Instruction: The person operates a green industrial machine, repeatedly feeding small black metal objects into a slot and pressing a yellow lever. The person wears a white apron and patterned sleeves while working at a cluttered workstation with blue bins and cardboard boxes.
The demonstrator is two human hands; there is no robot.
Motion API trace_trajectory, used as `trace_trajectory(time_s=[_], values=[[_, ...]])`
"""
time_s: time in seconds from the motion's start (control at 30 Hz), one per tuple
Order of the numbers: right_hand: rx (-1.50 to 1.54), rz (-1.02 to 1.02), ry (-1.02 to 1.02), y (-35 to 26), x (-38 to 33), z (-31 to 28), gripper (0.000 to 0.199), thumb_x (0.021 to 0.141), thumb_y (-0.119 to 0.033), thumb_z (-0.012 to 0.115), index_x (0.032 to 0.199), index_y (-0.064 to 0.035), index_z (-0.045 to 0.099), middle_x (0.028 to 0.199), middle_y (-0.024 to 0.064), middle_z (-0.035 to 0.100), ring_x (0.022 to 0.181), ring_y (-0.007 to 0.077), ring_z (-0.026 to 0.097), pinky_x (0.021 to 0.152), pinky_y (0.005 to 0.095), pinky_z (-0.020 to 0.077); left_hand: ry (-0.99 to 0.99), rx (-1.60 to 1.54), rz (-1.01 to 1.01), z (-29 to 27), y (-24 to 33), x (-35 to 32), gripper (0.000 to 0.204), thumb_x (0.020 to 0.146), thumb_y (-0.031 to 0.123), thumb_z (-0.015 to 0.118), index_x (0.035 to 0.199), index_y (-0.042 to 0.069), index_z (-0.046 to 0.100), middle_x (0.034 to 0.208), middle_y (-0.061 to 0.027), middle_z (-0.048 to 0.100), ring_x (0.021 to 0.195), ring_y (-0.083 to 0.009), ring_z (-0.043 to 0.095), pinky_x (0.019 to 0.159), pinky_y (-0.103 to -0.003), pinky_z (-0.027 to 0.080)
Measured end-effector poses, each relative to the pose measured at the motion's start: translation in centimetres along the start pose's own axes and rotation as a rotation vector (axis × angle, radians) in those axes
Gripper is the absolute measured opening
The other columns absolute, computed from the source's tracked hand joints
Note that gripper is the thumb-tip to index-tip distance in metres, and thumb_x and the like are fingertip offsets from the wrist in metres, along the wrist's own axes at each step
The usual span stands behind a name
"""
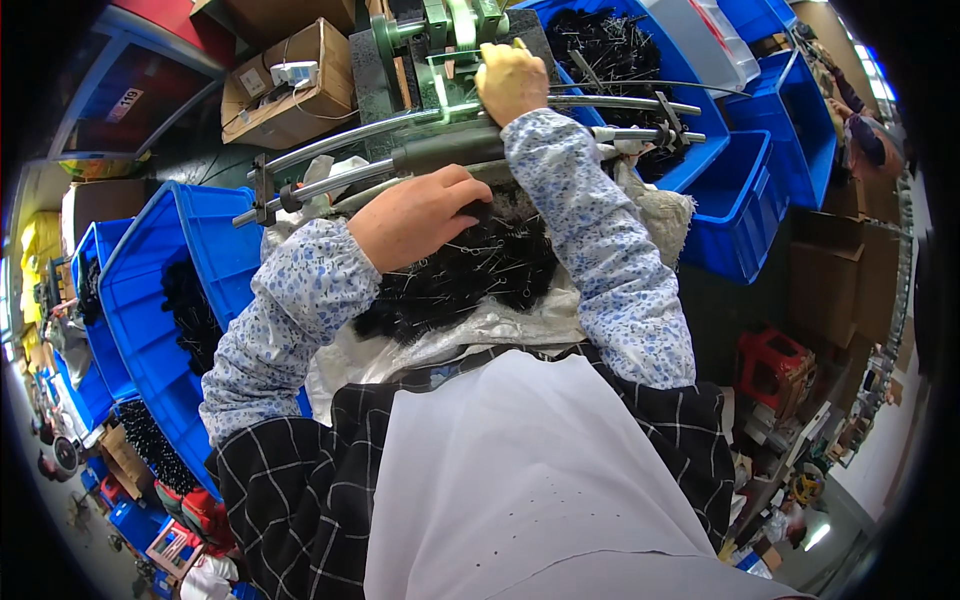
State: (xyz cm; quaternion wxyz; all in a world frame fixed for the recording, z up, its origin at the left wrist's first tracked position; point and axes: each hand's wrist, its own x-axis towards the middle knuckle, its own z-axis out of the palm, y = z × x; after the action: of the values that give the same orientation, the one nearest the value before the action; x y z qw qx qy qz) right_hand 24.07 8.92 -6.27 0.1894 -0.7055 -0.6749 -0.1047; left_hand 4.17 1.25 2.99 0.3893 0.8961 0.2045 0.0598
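My left hand (415,215) hovers at the upper edge of a heap of small black bristle brushes (480,275) with thin wire stems ending in loops. Its fingers are bent with a gap to the thumb, and nothing shows between them. The heap lies on a whitish woven sack (450,330) in front of my body. Farther up, my right hand (512,82) reaches over the metal rails to a green machine (440,60). Its fingers are curled together by the machine's middle; whatever they pinch is hidden. A dark padded roller (445,150) on a rail runs between both hands.
Curved metal rails (340,182) cross before me. Blue bins (165,300) holding black brushes stand at left; another brush-filled blue bin (650,90) is at far right, beside a blue crate (735,215). An open cardboard box (290,85) sits left of the machine.
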Motion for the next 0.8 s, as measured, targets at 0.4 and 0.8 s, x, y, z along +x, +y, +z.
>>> trace_trajectory(time_s=[0.4,0.8], values=[[-0.053,-0.032,-0.033,8.0,0.0,-1.2,0.02,0.075,-0.025,0.061,0.087,-0.0103,0.066,0.088,0.0088,0.066,0.085,0.0269,0.063,0.076,0.0412,0.048,0.215,0.024,0.022,-1.8,-1.5,-1.0,0.029,0.084,-0.001,0.054,0.112,0.005,0.052,0.108,-0.0135,0.051,0.092,-0.0268,0.056,0.078,-0.032,0.048],[0.006,0.103,0.126,12.7,0.5,-6.7,0.019,0.083,-0.018,0.053,0.098,-0.0125,0.063,0.091,0.0104,0.063,0.085,0.027,0.062,0.074,0.0372,0.0495,0.353,-0.05,0.074,-0.2,-1.9,2.9,0.023,0.082,0.003,0.06,0.104,0.002,0.054,0.098,-0.01,0.059,0.085,-0.0191,0.061,0.071,-0.03,0.05]])
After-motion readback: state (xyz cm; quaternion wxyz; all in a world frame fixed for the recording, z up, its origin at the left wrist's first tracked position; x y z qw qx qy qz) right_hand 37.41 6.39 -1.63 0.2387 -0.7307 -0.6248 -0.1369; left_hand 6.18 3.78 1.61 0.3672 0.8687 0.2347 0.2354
